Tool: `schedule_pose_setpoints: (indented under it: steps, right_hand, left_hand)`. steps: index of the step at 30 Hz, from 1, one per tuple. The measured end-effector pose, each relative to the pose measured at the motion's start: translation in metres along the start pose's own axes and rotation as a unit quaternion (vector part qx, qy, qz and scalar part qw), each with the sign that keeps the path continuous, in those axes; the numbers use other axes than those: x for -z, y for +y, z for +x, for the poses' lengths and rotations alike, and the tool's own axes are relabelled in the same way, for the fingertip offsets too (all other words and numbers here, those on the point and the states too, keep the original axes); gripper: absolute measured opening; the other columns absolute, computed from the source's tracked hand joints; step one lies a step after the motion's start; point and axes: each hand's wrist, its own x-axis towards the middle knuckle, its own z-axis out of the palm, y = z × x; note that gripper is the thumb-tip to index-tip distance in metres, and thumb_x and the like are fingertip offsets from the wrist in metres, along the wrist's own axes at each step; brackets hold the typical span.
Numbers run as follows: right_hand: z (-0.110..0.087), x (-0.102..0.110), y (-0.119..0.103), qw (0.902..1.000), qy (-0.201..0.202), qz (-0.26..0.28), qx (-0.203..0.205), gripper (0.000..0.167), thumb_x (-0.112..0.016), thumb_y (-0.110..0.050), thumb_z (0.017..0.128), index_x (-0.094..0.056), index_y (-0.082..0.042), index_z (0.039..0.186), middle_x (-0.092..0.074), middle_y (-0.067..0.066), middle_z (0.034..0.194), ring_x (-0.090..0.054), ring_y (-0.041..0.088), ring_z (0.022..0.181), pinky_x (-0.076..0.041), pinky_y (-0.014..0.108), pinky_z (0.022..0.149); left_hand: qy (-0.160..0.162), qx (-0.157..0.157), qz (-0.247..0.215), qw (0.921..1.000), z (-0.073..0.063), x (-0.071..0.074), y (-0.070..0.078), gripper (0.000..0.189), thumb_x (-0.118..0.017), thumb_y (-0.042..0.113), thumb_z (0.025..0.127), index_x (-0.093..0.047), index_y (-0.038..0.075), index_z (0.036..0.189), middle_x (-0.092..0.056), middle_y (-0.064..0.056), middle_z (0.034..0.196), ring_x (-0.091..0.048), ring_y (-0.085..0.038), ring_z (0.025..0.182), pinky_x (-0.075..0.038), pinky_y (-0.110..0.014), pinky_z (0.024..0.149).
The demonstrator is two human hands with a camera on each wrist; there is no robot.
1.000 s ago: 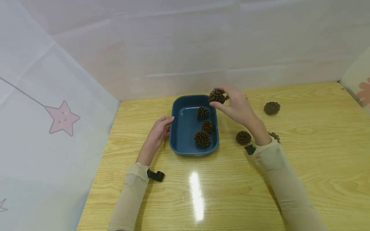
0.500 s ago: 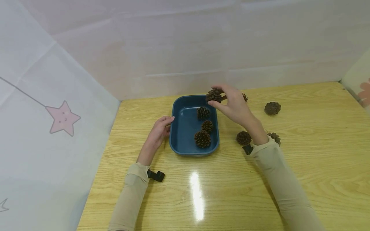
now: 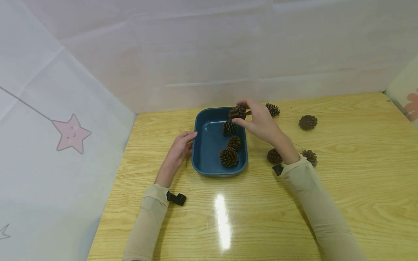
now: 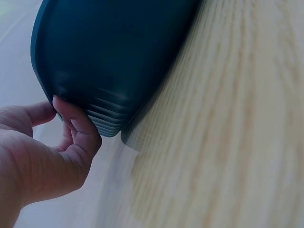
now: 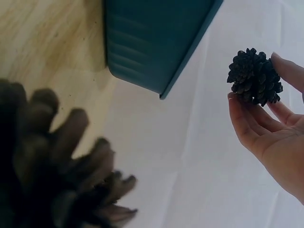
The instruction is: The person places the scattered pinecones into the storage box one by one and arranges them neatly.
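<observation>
My right hand [image 3: 263, 125] holds a brown pine cone [image 3: 237, 112] between thumb and fingers, over the far right part of a dark blue rectangular tray [image 3: 209, 148]. In the right wrist view this held pine cone [image 5: 254, 76] is up above the tray's rim level, gripped by the fingertips. Three more pine cones lie along the tray's right side: one at the back [image 3: 229, 128], a small one in the middle [image 3: 234, 143] and a larger one in front [image 3: 228, 157]. My left hand [image 3: 179, 148] pinches the tray's left rim, thumb and curled fingers showing in the left wrist view.
Several loose pine cones lie on the wooden table right of the tray: one behind my right hand [image 3: 272, 110], one farther right [image 3: 308, 122], two beside the right forearm [image 3: 309, 157]. A pale cloth wall [image 3: 209, 72] rises behind the table [image 3: 189, 217].
My right hand has moved left and slightly nearer with its pine cone, from the tray's right rim to over its inside. A loose pine cone behind the hand has come into sight. My left hand stays put.
</observation>
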Motion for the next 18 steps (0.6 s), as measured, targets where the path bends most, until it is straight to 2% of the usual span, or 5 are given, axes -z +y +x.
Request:
schedule_pose_setpoints:
  steps: [4,8,13,18]
  right_hand:
    - [0.000,-0.003,0.002,0.9998,-0.013,0.010,-0.005,0.054,-0.076,-0.020,0.097,-0.051,0.001,0.140,-0.060,0.021,0.137,-0.058,0.036,0.126,-0.046,0.051,0.104]
    - [-0.001,-0.002,0.006,0.9998,-0.002,0.020,-0.004,0.050,-0.072,-0.020,0.100,-0.052,0.002,0.140,-0.060,0.022,0.136,-0.059,0.036,0.124,-0.047,0.050,0.103]
    - [-0.005,0.006,0.011,0.9998,0.016,0.009,-0.001,0.045,-0.069,-0.019,0.102,-0.054,0.003,0.138,-0.062,0.023,0.134,-0.059,0.036,0.123,-0.048,0.050,0.102]
    - [-0.013,0.018,0.019,0.9998,0.016,0.004,-0.010,0.043,-0.069,-0.018,0.102,-0.056,0.004,0.137,-0.062,0.023,0.132,-0.058,0.037,0.123,-0.048,0.051,0.100]
  left_hand:
    - [0.000,0.000,-0.001,1.0000,0.000,0.000,0.000,0.020,-0.062,0.020,0.106,-0.059,0.011,0.089,-0.058,0.000,0.092,-0.058,-0.014,0.077,-0.048,-0.024,0.066]
    - [0.000,0.002,-0.002,1.0000,0.000,0.000,-0.001,0.018,-0.062,0.021,0.106,-0.059,0.010,0.092,-0.058,-0.001,0.094,-0.059,-0.014,0.077,-0.049,-0.025,0.066]
    - [0.001,0.005,0.000,1.0000,0.001,0.000,0.000,0.019,-0.062,0.022,0.106,-0.058,0.009,0.093,-0.058,-0.001,0.092,-0.058,-0.014,0.078,-0.049,-0.025,0.066]
    - [-0.003,0.002,-0.001,1.0000,0.000,0.001,0.000,0.019,-0.062,0.022,0.106,-0.059,0.010,0.092,-0.058,-0.001,0.092,-0.059,-0.014,0.077,-0.049,-0.025,0.066]
